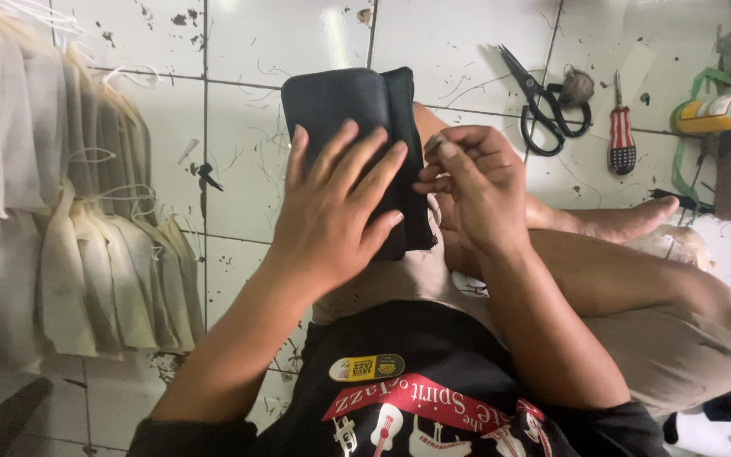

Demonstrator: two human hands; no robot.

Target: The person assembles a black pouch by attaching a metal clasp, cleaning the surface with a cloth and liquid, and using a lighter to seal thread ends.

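The person sits on a white tiled floor [247, 127] with a black fabric pouch [357, 110] resting on the raised knee. The left hand [336, 211] lies flat on the pouch, fingers spread and open, pressing it down against the leg. The right hand [475, 182] is just beside the pouch's right edge, its fingertips pinched together on something too small to make out, the hand closed in a fine grip and touching or nearly touching the pouch's seam. On the floor to the upper right lie black-handled scissors [543, 106], with a small dark round object [577, 86] just beside their handles, then a screwdriver with a red and white striped handle [621, 135], and further right a white and yellow tube-shaped container [721, 112] lying on its side. Along the left stands a row of pale fabric bags [86, 271], leaning one against another, with thin white cords showing at their tops. A bare foot [628, 220] stretches out to the right of the hands
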